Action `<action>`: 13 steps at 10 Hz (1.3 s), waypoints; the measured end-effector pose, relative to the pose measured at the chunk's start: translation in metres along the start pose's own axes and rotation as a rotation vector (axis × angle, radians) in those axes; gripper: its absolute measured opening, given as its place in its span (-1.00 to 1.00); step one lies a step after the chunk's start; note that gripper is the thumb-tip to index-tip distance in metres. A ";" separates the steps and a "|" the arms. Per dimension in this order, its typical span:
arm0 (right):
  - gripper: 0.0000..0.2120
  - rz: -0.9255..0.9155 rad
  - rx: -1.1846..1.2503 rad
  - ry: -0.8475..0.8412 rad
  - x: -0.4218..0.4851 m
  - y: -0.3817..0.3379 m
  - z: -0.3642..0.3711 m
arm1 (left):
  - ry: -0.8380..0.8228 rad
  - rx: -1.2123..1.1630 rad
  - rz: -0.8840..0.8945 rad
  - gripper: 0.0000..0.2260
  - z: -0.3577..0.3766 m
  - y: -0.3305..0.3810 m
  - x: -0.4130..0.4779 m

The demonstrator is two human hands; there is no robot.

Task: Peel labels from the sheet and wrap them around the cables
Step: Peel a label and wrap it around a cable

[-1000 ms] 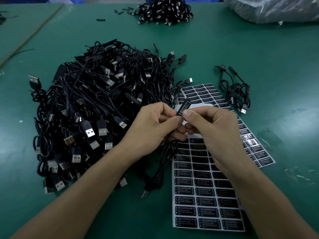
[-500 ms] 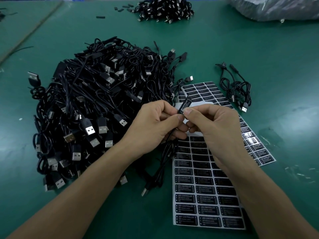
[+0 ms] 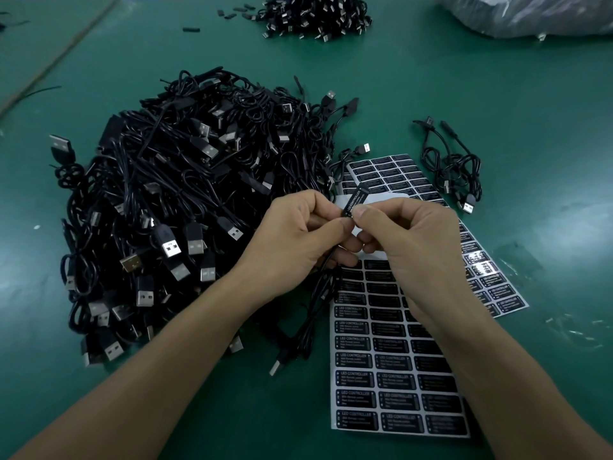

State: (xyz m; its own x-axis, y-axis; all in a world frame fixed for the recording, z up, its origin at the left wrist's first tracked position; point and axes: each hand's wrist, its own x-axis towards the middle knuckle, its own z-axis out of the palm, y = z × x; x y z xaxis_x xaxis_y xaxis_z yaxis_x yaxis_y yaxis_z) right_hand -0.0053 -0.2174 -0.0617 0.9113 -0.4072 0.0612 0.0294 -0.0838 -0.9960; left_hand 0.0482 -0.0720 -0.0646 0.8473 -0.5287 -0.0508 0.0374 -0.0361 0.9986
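Nearest, under both wrists, a label sheet (image 3: 394, 376) of black stickers lies flat on the green table (image 3: 547, 104). Above it the left hand (image 3: 298, 237) and right hand (image 3: 408, 240) meet, fingers curled, each pinching between thumb and forefinger the black label (image 3: 353, 202), which stands tilted above the fingertips. A cable (image 3: 315, 313) hangs from beneath the left hand, its plug on the table just left of the sheet. Left of that hand spreads a large cable pile (image 3: 185, 207). Beyond the hands lies a second sheet (image 3: 391, 174); beyond the right hand, a small cable bunch (image 3: 454, 167). Farthest are another heap (image 3: 318, 14) and a plastic bag (image 3: 530, 11).
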 end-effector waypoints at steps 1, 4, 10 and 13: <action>-0.87 0.015 0.018 -0.012 0.000 0.001 0.000 | 0.002 -0.005 0.003 -0.91 0.000 0.000 0.000; -0.88 0.045 0.053 -0.022 0.001 0.001 0.000 | 0.009 -0.009 0.001 -0.91 0.000 0.000 0.000; -0.88 0.056 0.064 -0.048 0.002 0.002 -0.001 | 0.010 0.006 0.003 -0.90 0.001 0.001 0.000; -0.88 0.047 0.046 -0.018 0.002 0.003 0.000 | 0.011 -0.006 0.004 -0.91 0.001 0.001 0.000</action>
State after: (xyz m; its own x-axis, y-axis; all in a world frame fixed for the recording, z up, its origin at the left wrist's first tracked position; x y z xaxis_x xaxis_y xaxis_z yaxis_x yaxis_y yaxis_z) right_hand -0.0033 -0.2182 -0.0646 0.9194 -0.3931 0.0139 0.0051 -0.0232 -0.9997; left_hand 0.0478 -0.0728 -0.0640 0.8534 -0.5192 -0.0463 0.0368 -0.0285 0.9989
